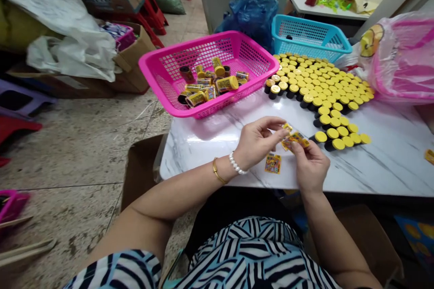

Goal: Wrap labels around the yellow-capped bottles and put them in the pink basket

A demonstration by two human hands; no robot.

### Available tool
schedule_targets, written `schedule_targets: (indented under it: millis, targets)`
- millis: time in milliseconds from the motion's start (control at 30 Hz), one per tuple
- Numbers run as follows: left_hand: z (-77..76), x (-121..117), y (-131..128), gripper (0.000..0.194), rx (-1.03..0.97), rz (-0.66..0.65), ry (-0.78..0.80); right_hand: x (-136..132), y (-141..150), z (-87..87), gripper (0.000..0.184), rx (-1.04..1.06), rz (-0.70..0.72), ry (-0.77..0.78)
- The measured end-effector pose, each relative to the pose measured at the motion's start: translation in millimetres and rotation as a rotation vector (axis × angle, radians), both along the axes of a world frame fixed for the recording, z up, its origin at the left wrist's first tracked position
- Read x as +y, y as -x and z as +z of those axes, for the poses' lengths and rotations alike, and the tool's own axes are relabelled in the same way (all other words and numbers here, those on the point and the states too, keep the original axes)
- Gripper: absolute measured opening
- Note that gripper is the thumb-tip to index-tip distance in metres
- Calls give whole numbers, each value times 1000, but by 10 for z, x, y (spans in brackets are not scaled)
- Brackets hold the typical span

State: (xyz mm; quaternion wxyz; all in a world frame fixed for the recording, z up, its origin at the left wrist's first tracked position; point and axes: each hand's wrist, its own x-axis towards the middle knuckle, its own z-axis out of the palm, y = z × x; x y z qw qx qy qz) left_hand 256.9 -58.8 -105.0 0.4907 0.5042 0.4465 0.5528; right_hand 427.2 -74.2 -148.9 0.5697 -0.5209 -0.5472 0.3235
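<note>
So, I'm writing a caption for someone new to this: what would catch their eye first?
Probably the yellow-capped containers, standing packed together right of the pink basket on the marbled table. Next, that bright basket itself, with similar containers lying jumbled inside. Then the left hand and right hand, meeting near the table's front edge over small yellow printed pieces.

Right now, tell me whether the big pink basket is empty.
No, several yellow-and-black containers lie in the big pink basket.
</note>
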Motion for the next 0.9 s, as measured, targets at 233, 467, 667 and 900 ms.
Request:
schedule_targets:
  millis: [233, 467, 667, 900]
  targets:
    - [-66, 1, -44, 20, 109, 50, -167, 23, -13, 6, 27, 63, -21, 39]
    - [-70, -14, -42, 12, 219, 43, -251, 6, 2, 36, 22, -31, 30, -42]
    - [-40, -26, -49, 10, 231, 60, -321, 16, 18, 65, 25, -103, 43, -63]
    - [-11, 50, 6, 21, 142, -83, 23, 9, -14, 39, 26, -254, 100, -137]
